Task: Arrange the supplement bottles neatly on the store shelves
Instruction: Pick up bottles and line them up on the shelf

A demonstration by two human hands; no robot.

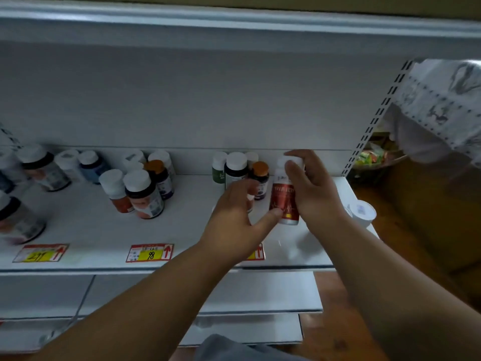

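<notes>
Red-labelled bottle [285,198] gripped by right hand [312,188], left hand [234,217] apparently loosely open, thumb touching bottle.

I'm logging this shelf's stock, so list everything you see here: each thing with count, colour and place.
red-label bottle: one, white cap, held at the shelf's right end
bottles behind the hands: about four, white and orange caps, by the back wall
middle bottles: about six, white and orange caps, mid-shelf cluster
left bottles: several, blurred, count unclear, shelf's left end
white cap: one, off the shelf's right edge
price tags: three, red and yellow, shelf front; one partly hidden
shelf: one, white
patterned cloth: one, white-grey, upper right
left hand: thumb on the red-label bottle
right hand: gripping the red-label bottle
</notes>
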